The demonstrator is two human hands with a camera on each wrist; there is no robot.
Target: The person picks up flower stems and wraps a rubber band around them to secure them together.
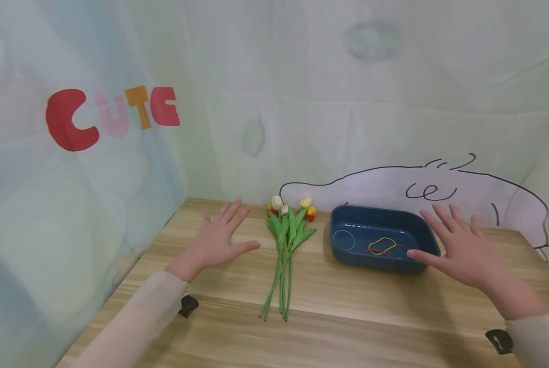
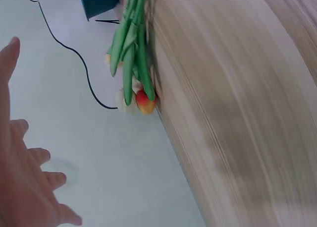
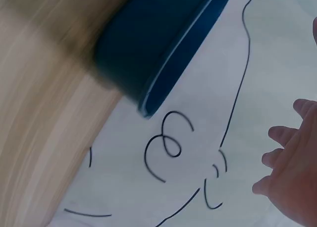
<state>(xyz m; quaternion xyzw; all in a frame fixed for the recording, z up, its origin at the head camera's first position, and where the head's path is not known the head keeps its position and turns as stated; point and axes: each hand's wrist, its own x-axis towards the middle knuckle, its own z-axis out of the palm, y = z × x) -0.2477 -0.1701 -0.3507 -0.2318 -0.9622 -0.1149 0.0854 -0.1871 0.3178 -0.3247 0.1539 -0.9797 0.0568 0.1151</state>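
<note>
Several tulips with white, yellow and red-orange heads lie on the table, green stems crossing toward the near side. To their right stands a dark blue basin, where a yellow rubber band, a red one and a pale blue one lie. My left hand is spread in the air left of the tulips, holding nothing. Fingers spread as well, my right hand hovers by the basin's right end, its thumb overlapping the rim in the head view. The left wrist view shows the tulip leaves close up.
A wood-grain table carries everything. Behind it hangs a pale curtain with a line-drawn cartoon figure and coloured letters at the left. Each sleeve has a black piece near the cuff.
</note>
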